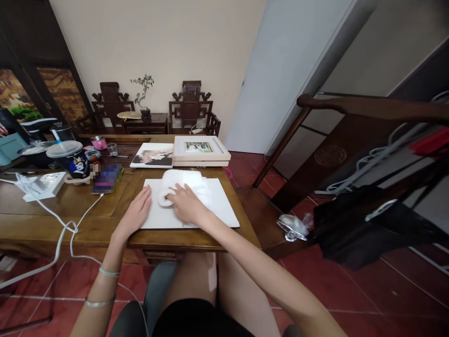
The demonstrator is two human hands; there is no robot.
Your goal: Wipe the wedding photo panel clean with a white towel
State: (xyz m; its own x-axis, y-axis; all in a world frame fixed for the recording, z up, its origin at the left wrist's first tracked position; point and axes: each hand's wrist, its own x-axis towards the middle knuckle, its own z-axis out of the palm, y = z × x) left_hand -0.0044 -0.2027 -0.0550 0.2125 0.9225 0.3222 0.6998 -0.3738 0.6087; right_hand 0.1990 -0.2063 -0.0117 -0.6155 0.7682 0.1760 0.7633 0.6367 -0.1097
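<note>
A flat white board [224, 206] lies on the wooden table close in front of me. On its upper middle part rests a folded, fluffy white towel [184, 178]. My right hand [187, 203] grips the near side of this towel, fingers bent over it and pressing down; the thumb is hard to make out. Along the board's left edge lies my left hand [136, 210], its fingers stretched out and holding nothing. Just behind the board are a photo print [154, 157] and a pale wooden picture frame [201, 150] with a small photo in it.
To the left are a phone [107, 179] on a charging cable, a lidded cup with a straw [72, 161], a white power strip [45, 185] and a pink cup [98, 142]. A wooden chair [326, 140] with a black bag [372, 229] stands to the right.
</note>
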